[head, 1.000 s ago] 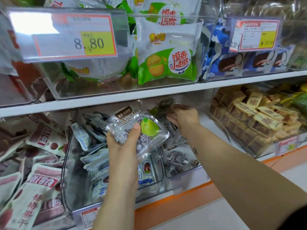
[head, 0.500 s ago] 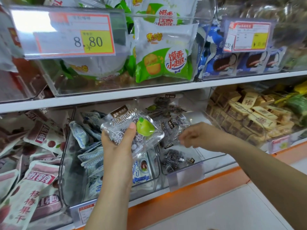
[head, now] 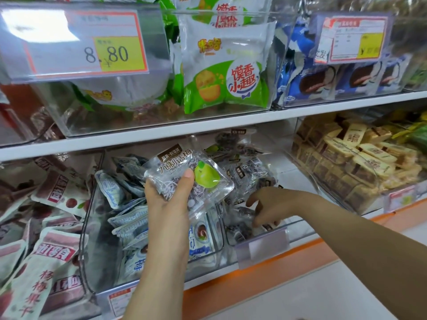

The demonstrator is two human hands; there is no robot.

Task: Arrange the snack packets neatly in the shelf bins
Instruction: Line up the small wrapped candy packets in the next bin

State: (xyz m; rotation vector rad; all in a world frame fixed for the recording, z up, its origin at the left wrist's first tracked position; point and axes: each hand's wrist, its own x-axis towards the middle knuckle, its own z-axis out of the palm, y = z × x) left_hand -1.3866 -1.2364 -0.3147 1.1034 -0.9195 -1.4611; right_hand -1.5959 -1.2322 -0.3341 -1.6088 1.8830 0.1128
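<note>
Shop shelves [head: 208, 125] carry clear snack bins. The left hand [head: 168, 204] grips a plum packet [head: 184, 174] held before the lower shelf [head: 298, 174]. The right hand [head: 270, 206] dips loose, open fingers [head: 256, 221] into the plum bin [head: 263, 245].

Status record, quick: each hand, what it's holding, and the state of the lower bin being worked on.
left hand: grips a clear plum packet, held up in front of the lower shelf
right hand: reaches down into the front of the middle bin, fingers among the packets; grip unclear
middle bin contents: dark plum packets, loosely piled
neighbouring bin, left: blue-white packets, jumbled
held packet placed: not yet
</note>
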